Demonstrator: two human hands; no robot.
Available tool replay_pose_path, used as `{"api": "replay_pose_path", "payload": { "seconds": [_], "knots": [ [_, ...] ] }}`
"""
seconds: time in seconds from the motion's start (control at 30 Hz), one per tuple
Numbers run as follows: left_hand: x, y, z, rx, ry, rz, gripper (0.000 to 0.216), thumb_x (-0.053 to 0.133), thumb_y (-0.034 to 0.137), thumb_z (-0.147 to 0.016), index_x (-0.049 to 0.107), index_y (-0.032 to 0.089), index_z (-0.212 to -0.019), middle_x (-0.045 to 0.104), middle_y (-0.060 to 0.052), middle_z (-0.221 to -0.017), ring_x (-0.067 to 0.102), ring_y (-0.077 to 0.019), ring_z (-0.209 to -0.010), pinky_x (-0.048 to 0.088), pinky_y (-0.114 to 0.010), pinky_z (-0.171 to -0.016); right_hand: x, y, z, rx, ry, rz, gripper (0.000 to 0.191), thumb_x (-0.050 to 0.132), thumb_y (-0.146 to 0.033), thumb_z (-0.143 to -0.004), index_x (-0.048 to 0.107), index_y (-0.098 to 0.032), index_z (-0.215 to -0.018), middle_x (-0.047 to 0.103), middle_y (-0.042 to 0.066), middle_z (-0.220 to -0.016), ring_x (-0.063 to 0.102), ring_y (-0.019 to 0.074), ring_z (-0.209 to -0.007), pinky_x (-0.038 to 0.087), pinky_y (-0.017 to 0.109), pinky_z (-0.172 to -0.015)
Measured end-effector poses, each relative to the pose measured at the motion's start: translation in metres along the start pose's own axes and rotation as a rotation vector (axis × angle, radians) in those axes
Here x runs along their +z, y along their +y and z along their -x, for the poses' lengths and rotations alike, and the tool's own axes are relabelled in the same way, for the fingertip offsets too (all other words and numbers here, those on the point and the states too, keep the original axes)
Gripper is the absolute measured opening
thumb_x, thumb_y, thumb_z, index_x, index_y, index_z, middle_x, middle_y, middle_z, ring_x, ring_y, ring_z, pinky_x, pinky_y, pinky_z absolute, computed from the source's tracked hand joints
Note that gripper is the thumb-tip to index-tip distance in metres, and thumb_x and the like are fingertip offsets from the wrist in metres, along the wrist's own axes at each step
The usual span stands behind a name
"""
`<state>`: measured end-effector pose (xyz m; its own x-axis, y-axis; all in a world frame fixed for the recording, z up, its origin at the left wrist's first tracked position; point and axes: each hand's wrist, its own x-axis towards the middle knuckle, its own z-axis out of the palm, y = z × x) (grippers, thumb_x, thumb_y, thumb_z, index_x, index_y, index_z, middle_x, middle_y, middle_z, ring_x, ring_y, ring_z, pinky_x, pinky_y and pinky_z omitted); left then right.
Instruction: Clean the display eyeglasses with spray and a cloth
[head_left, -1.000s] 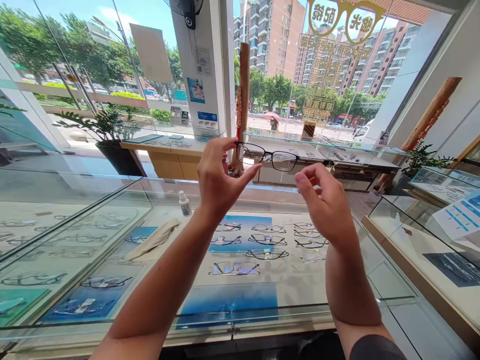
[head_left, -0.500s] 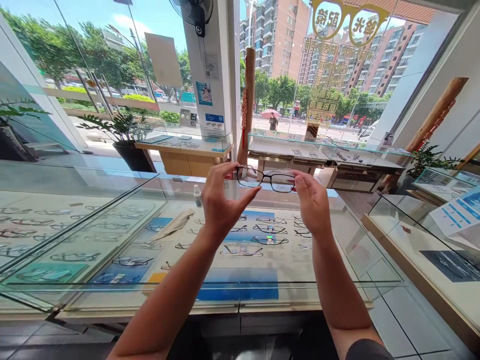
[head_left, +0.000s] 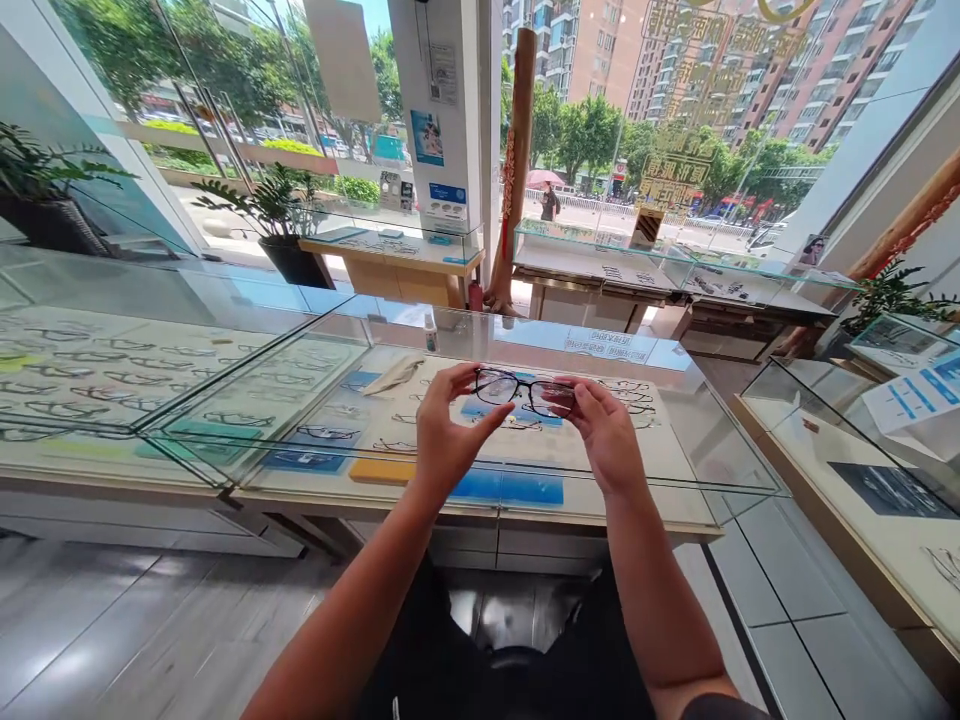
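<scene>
A pair of dark-rimmed eyeglasses (head_left: 523,388) is held up in the air between my two hands, lenses level and tilted slightly down to the right. My left hand (head_left: 448,425) grips the left end of the frame with its fingers, the thumb stretched out below the left lens. At the other end, my right hand (head_left: 606,430) pinches the right side between thumb and fingers. Under the hands lies the glass display case (head_left: 660,470), with several more eyeglasses in rows on its pale base and blue cards.
A small spray bottle (head_left: 430,332) stands near the far side of the case, and a beige cloth (head_left: 394,378) lies left of my hands. Another glass case (head_left: 90,385) adjoins on the left. A wooden-edged case (head_left: 847,500) stands at the right. Beyond are window counters and potted plants.
The view has tipped downward, so more floor and my legs show. Both hands have lowered the eyeglasses relative to the case, still holding them at both ends.
</scene>
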<state>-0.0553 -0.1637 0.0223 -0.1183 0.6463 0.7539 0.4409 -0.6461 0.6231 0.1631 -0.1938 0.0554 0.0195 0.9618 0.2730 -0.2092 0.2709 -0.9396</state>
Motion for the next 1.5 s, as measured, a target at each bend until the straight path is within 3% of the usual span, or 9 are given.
{"api": "replay_pose_path", "payload": {
  "seconds": [0.13, 0.23, 0.43, 0.63, 0.8, 1.0, 1.13, 1.3, 1.5],
  "knots": [
    [-0.021, -0.003, 0.035, -0.073, -0.059, -0.014, 0.059, 0.087, 0.051, -0.091, 0.066, 0.024, -0.139, 0.077, -0.014, -0.137, 0.076, -0.0319, -0.126, 0.065, -0.050, -0.106, 0.003, 0.014, 0.027, 0.084, -0.056, -0.017, 0.035, 0.072, -0.053, -0.096, 0.081, -0.025, -0.114, 0.085, 0.012, -0.125, 0.083, 0.0304, -0.116, 0.064, 0.048, -0.106],
    [-0.040, 0.000, 0.051, -0.066, -0.080, -0.081, 0.058, 0.088, 0.049, -0.091, 0.067, 0.026, -0.140, 0.077, -0.013, -0.136, 0.076, -0.0325, -0.125, 0.066, -0.050, -0.104, 0.001, 0.017, 0.035, 0.048, -0.126, 0.080, 0.032, 0.072, -0.048, -0.097, 0.080, -0.026, -0.118, 0.085, 0.010, -0.126, 0.080, 0.0298, -0.121, 0.062, 0.048, -0.109],
    [-0.066, 0.014, 0.061, 0.123, -0.136, -0.199, 0.061, 0.090, 0.041, -0.091, 0.065, 0.030, -0.145, 0.076, -0.012, -0.140, 0.073, -0.0338, -0.131, 0.062, -0.054, -0.111, 0.010, 0.003, 0.038, -0.183, -0.325, 0.503, 0.017, 0.074, -0.041, -0.099, 0.081, -0.028, -0.109, 0.082, 0.007, -0.124, 0.073, 0.0275, -0.128, 0.052, 0.049, -0.117],
    [-0.073, 0.022, 0.066, 0.232, -0.214, -0.270, 0.062, 0.087, 0.036, -0.094, 0.061, 0.033, -0.150, 0.075, -0.011, -0.143, 0.075, -0.0329, -0.130, 0.062, -0.051, -0.111, 0.015, 0.004, 0.036, -0.211, -0.470, 0.681, 0.012, 0.075, -0.034, -0.100, 0.081, -0.026, -0.093, 0.082, 0.008, -0.120, 0.074, 0.0282, -0.118, 0.052, 0.050, -0.111],
    [-0.074, 0.024, 0.070, 0.192, -0.248, -0.248, 0.059, 0.086, 0.034, -0.095, 0.062, 0.032, -0.149, 0.076, -0.011, -0.139, 0.075, -0.0325, -0.127, 0.061, -0.051, -0.110, 0.008, 0.011, 0.032, -0.159, -0.534, 0.635, 0.014, 0.074, -0.035, -0.101, 0.081, -0.025, -0.096, 0.081, 0.010, -0.125, 0.072, 0.0283, -0.122, 0.050, 0.050, -0.113],
    [-0.071, 0.015, 0.075, -0.019, -0.302, -0.034, 0.058, 0.087, 0.033, -0.094, 0.063, 0.030, -0.147, 0.074, -0.009, -0.140, 0.073, -0.0286, -0.127, 0.061, -0.047, -0.112, 0.006, 0.026, 0.025, -0.045, -0.610, 0.455, 0.021, 0.076, -0.042, -0.101, 0.082, -0.023, -0.098, 0.080, 0.011, -0.131, 0.072, 0.0281, -0.124, 0.050, 0.047, -0.114],
    [-0.068, 0.005, 0.078, -0.199, -0.330, 0.197, 0.063, 0.091, 0.035, -0.090, 0.064, 0.030, -0.146, 0.073, -0.010, -0.138, 0.075, -0.0292, -0.125, 0.060, -0.049, -0.115, 0.006, 0.045, 0.022, 0.089, -0.628, 0.307, 0.029, 0.081, -0.050, -0.095, 0.082, -0.021, -0.095, 0.082, 0.009, -0.119, 0.073, 0.0251, -0.110, 0.053, 0.040, -0.102],
    [-0.066, -0.001, 0.077, -0.288, -0.333, 0.360, 0.064, 0.096, 0.032, -0.083, 0.068, 0.028, -0.141, 0.074, -0.010, -0.135, 0.077, -0.0282, -0.119, 0.064, -0.046, -0.110, 0.009, 0.064, 0.023, 0.274, -0.598, 0.112, 0.037, 0.089, -0.054, -0.086, 0.082, -0.019, -0.094, 0.080, 0.005, -0.091, 0.068, 0.0183, -0.083, 0.053, 0.032, -0.080],
    [-0.054, -0.006, 0.075, -0.349, -0.319, 0.406, 0.071, 0.093, 0.034, -0.086, 0.061, 0.027, -0.149, 0.068, -0.013, -0.146, 0.076, -0.0282, -0.123, 0.063, -0.045, -0.109, 0.012, 0.071, 0.024, 0.301, -0.473, 0.008, 0.038, 0.093, -0.054, -0.081, 0.080, -0.019, -0.088, 0.081, 0.005, -0.086, 0.075, 0.0200, -0.084, 0.059, 0.034, -0.086]
  ]
}}
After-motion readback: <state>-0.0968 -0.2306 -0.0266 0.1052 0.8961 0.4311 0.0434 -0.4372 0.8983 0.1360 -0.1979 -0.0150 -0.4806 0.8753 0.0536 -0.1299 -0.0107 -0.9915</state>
